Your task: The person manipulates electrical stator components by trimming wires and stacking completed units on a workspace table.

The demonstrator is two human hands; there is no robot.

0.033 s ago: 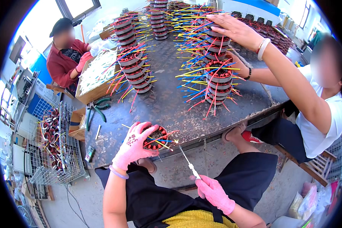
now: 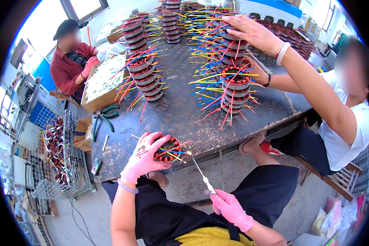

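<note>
My left hand (image 2: 146, 155), in a pink glove, grips a motor stator (image 2: 177, 143) at the table's front edge. Red copper windings line its ring, and red, blue and yellow leads stick out toward the right. In my right hand (image 2: 232, 208), also gloved in pink, is a slim white-handled stick lighter (image 2: 208, 185). Its thin metal neck slants up and left, and a small yellow flame burns at the tip, close to the lead ends. Whether the flame touches a lead, I cannot tell.
Tall stator stacks (image 2: 145, 78) stand on the dark table (image 2: 176, 94). At right, a co-worker's hands (image 2: 258, 35) touch another stack. Green-handled pliers (image 2: 104, 117), a lighter (image 2: 96, 166) and a box of white pieces (image 2: 106, 74) lie left, beside a wire basket (image 2: 61, 186). Another person sits far left.
</note>
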